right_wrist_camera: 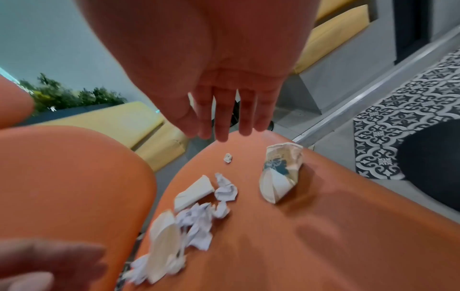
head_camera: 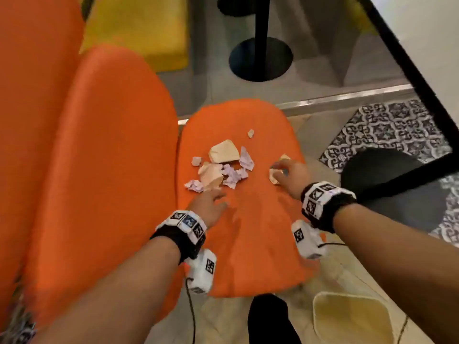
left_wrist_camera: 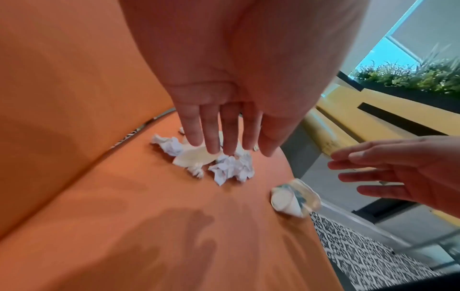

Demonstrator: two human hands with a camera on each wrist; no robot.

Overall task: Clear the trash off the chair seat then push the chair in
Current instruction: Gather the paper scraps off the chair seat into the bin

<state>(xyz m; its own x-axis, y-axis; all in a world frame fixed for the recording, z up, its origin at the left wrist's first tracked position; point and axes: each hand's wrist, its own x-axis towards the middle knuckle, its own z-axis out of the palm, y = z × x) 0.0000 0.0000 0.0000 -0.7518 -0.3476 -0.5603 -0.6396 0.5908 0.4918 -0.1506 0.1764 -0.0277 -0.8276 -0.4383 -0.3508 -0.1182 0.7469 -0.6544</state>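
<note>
Trash lies on the orange chair seat (head_camera: 248, 232): a pile of crumpled white paper and cream card pieces (head_camera: 223, 167), a small scrap (head_camera: 250, 133) farther back, and a crushed paper cup (head_camera: 274, 176) to the right. My left hand (head_camera: 211, 199) is open just in front of the pile; in the left wrist view its straight fingers (left_wrist_camera: 224, 137) hover over the paper pile (left_wrist_camera: 224, 167). My right hand (head_camera: 290, 172) is open over the cup. In the right wrist view the right hand's fingers (right_wrist_camera: 224, 122) are spread above the seat, clear of the cup (right_wrist_camera: 278, 173).
The orange chair back (head_camera: 87, 170) rises at the left, with a yellow seat (head_camera: 139, 28) behind it. A black table base (head_camera: 260, 58) stands ahead, and a black-edged tabletop (head_camera: 409, 70) runs along the right. A cream bin (head_camera: 352, 319) stands on the floor at the lower right.
</note>
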